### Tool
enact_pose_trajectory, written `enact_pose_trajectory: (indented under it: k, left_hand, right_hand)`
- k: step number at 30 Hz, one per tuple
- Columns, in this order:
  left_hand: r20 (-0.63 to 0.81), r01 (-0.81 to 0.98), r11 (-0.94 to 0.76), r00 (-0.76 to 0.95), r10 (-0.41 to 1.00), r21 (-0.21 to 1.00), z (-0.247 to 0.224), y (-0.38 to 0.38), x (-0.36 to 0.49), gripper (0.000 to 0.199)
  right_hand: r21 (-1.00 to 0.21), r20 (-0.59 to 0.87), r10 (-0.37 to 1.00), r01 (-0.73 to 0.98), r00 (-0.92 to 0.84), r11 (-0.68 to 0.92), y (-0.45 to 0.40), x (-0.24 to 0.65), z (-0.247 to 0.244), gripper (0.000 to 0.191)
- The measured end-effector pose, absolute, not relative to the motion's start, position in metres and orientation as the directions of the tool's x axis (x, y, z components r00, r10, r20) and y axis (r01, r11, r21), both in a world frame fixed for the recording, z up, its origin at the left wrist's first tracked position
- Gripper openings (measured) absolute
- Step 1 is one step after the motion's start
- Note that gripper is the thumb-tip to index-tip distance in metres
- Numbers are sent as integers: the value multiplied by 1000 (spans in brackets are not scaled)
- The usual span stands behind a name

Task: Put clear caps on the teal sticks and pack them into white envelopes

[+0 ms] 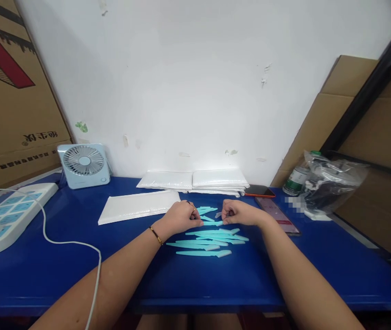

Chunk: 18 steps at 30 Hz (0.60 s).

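Observation:
Several slim turquoise razors [204, 253] lie loosely on the blue table, mostly side by side with their heads to the right. Between my hands is one turquoise razor [212, 223]. My left hand [186, 216] pinches its left end, fingers closed. At its right end, my right hand [233, 212] is closed in a pinch, with a small clear piece showing beside the fingertips. A few more razors [206, 210] lie just behind, partly hidden by my left hand.
A white padded envelope [137, 206] lies left, with stacked envelopes [219, 178] by the wall. Two phones [278, 215] [259, 190], a bottle [295, 179] and a plastic bag [333, 183] are right. A fan [84, 165], power strip [20, 215] and white cable [72, 242] are left.

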<state>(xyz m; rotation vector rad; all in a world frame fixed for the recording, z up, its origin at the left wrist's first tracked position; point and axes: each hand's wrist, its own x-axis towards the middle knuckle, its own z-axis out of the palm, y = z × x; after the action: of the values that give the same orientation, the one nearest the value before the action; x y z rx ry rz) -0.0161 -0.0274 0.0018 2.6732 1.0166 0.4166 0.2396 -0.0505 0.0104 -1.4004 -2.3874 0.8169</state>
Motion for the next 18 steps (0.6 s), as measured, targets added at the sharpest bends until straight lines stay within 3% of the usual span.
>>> enact_pose_trajectory:
  k: [8,12,15,18]
  left_hand:
    - [215,756,-592,552,806,278,8,-11,-28,17]
    - [209,738,-595,557,804,318,11,-18,-27,21]
    - [161,672,-649,640,752,356,11,-29,-20,29]
    - [121,636,-684,694,709,357,8,-37,-13,28]
  right_hand:
    - [-485,114,933,801,-342,352,-46,257,10,14]
    - [-537,12,894,751,-449,385,-51,251,15,25]
    - [-545,-82,844,733,-531,408,-53,238,13,23]
    - [-540,-72,842,731,-534,417,-52,231,9,19]
